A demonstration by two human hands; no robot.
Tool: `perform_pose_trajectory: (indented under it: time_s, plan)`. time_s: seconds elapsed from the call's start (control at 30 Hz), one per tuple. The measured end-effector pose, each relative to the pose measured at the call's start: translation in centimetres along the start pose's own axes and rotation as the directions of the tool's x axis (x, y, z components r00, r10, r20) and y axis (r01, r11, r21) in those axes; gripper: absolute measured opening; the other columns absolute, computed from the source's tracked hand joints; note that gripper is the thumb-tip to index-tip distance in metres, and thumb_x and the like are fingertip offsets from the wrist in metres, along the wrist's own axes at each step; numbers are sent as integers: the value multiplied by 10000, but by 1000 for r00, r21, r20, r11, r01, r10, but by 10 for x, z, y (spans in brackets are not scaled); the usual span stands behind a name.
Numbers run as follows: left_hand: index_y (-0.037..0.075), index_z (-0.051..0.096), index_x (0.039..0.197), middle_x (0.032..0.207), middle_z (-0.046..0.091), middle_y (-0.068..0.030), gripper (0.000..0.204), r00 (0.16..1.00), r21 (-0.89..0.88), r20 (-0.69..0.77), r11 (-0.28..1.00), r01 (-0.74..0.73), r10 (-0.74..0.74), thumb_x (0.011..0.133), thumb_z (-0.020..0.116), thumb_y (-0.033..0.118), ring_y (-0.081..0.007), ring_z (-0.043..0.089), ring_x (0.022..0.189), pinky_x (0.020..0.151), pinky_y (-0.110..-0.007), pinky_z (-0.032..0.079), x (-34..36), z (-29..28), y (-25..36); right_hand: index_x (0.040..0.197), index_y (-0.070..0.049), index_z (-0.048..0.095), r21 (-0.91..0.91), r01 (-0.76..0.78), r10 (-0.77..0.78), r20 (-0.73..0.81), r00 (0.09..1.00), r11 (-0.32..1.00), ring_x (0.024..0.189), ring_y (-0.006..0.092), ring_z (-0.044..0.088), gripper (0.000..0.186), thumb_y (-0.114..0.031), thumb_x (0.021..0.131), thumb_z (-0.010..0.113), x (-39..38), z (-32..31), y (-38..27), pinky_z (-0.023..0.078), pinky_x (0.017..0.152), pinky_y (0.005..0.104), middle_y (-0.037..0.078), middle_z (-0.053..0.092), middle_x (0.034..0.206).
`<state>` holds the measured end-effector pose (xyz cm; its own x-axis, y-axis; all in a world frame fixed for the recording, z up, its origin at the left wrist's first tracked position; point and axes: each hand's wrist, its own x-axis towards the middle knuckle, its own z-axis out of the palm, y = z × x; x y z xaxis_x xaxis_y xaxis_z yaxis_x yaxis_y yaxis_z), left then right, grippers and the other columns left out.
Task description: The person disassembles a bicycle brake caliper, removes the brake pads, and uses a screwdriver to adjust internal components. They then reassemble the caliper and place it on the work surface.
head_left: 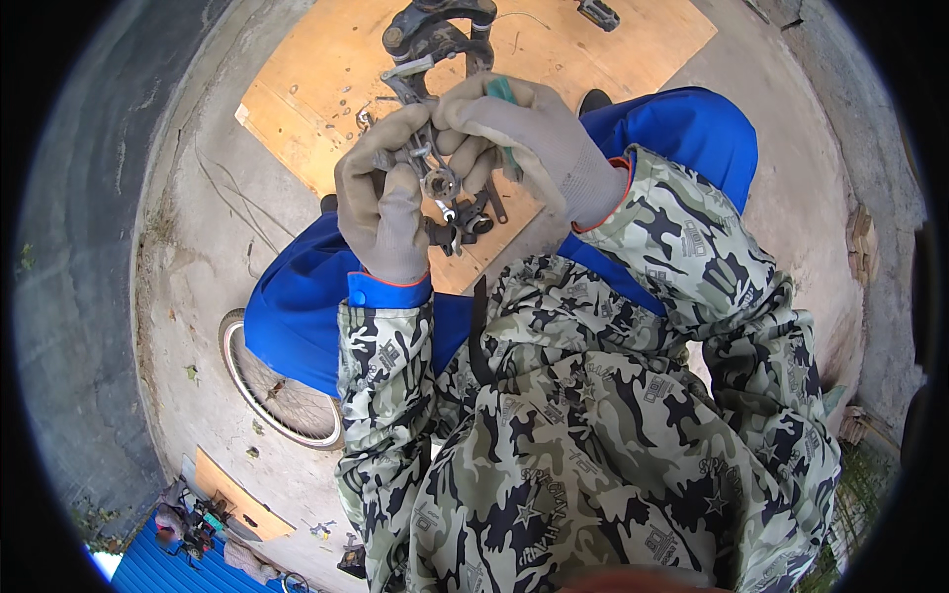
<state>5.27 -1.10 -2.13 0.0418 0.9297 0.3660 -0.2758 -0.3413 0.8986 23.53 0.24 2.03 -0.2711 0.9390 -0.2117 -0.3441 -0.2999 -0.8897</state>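
Observation:
Both my hands wear grey work gloves and meet over the board. My left hand (pixel 384 193) is closed around a small silver metal bicycle part (pixel 435 178), seemingly a brake or derailleur piece. Fingers of my right hand (pixel 524 128) press together against the same part from the other side. A green-handled tool (pixel 501 89) runs through the right hand; its working end cannot be made out. Just beyond the hands stands a black bracket-like bicycle part (pixel 435 38). Beneath them lie dark metal and plastic parts (pixel 460 229).
A wooden board (pixel 583 69) lies on the concrete floor, with a pedal (pixel 599 13) and scattered small hardware on it. My blue-trousered knees flank the hands. A spoked wheel (pixel 282 395) lies by my left leg. Several tools and parts (pixel 188 519) sit at the lower left.

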Motion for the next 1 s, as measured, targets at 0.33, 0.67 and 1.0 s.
perform_pose_trajectory:
  time_s: [0.33, 0.67, 1.0]
  plan:
    - [-16, 637, 1233, 1261, 664, -163, 287, 987, 448, 75, 889, 93, -141, 987, 656, 131, -241, 657, 1136, 973, -347, 521, 5, 4, -32, 1162, 27, 629, 79, -151, 158, -93, 983, 985, 886, 180, 683, 357, -281, 985, 661, 32, -31, 59, 612, 754, 318, 87, 639, 993]
    - [-57, 616, 1224, 1016, 701, -103, 313, 808, 337, -170, 737, 586, -564, 999, 630, 161, -152, 668, 853, 750, -285, 556, -33, -37, -99, 1026, 29, 634, -104, -403, 388, -141, 911, 909, 766, 203, 714, 288, -237, 928, 685, 26, -69, 124, 631, 672, 309, 105, 669, 900]
    - [-2, 589, 1210, 952, 658, -112, 244, 289, -118, -287, 333, 936, -913, 1050, 577, 183, -219, 671, 680, 553, -332, 628, -116, -81, -187, 1038, 33, 645, -343, -480, 465, -131, 876, 808, 778, 232, 738, 327, -245, 879, 710, 17, -72, 187, 636, 681, 331, 150, 698, 925]
